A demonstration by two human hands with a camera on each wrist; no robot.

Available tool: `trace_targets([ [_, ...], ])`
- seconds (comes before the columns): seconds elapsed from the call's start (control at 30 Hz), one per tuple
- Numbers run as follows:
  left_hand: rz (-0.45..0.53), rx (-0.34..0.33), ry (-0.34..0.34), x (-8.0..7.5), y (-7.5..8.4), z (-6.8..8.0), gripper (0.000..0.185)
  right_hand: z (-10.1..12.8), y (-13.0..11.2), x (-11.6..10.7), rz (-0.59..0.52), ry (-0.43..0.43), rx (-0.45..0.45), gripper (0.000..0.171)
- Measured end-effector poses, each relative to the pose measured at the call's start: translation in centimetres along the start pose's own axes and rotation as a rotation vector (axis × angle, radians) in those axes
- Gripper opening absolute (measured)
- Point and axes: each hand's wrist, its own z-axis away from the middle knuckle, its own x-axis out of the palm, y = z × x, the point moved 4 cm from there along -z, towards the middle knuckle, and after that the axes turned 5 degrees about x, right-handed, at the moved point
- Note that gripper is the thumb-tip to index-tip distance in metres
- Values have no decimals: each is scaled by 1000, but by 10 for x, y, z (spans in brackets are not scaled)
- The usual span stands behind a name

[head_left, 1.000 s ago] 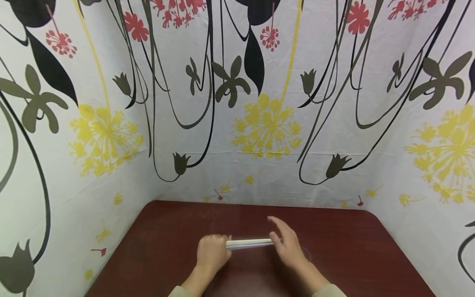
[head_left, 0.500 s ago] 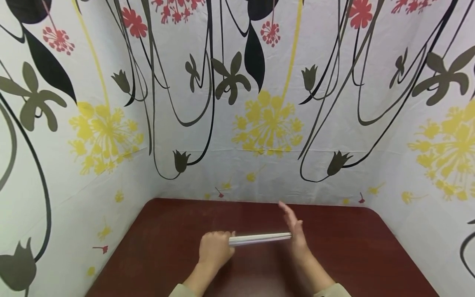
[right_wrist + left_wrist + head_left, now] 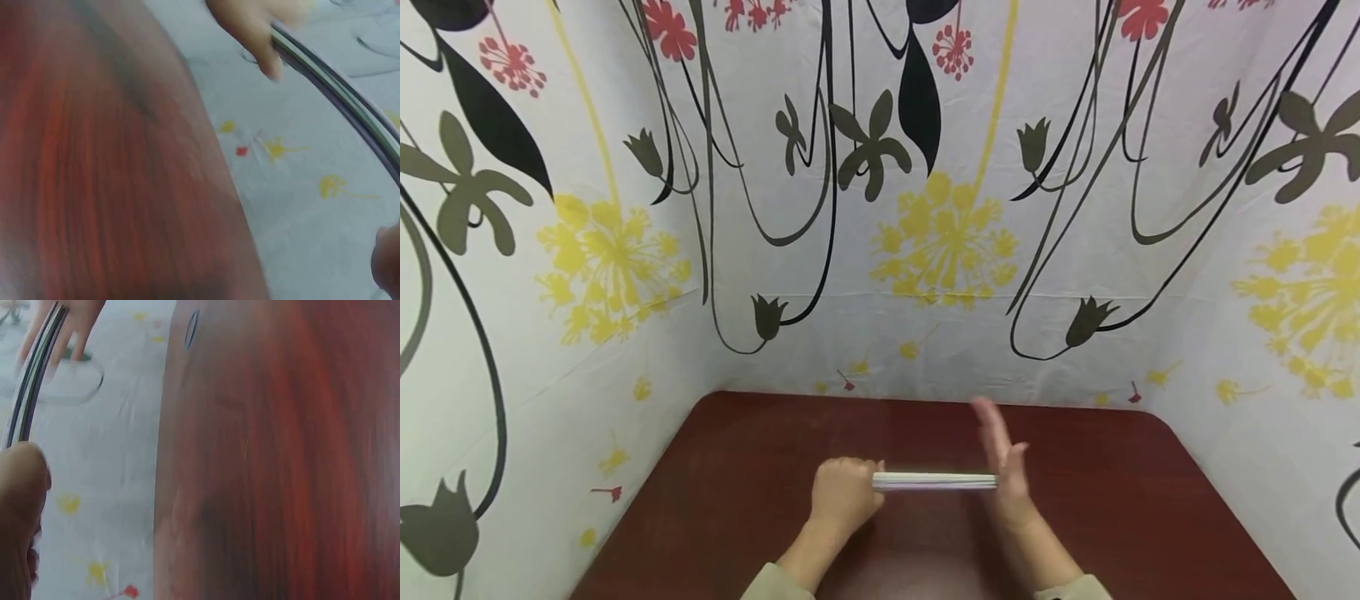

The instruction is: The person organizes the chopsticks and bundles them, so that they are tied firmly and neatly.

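Observation:
A slim bundle of white sticks (image 3: pixel 934 480) is held level just above the dark red table (image 3: pixel 737 500). My left hand (image 3: pixel 844 496) grips its left end with curled fingers. My right hand (image 3: pixel 1003 458) stands upright with straight fingers, its palm against the bundle's right end. In the left wrist view the bundle (image 3: pixel 34 375) runs away from my left hand (image 3: pixel 19 506) to the right hand (image 3: pixel 69 325). In the right wrist view the bundle (image 3: pixel 337 94) ends in the left hand (image 3: pixel 250 25).
White cloth walls with a flower print (image 3: pixel 940 242) close in the table at the back and both sides. A small thin ring (image 3: pixel 190 329) lies on the table near its far edge.
My right hand lifted off the top of the bundle, turned upright and now meets its right end. The bundle has shifted a little to the right; the left hand kept its grip.

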Motion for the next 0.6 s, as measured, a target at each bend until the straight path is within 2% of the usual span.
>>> trace_targets([
  [0.13, -17, 9, 15, 2, 1, 2, 41, 1, 5, 8, 65, -121, 20, 82],
  [0.37, -26, 29, 39, 3, 0, 4, 37, 4, 3, 2, 102, -146, 39, 82],
  [0.43, -22, 23, 38, 2, -2, 4, 37, 4, 1, -4, 166, -101, 36, 72],
  [0.5, -17, 13, 39, 2, -4, 5, 37, 4, 1, -13, 264, -14, 89, 57],
  [0.6, -12, 4, 41, 0, -8, 6, 39, 8, 6, -29, 516, 106, 197, 31],
])
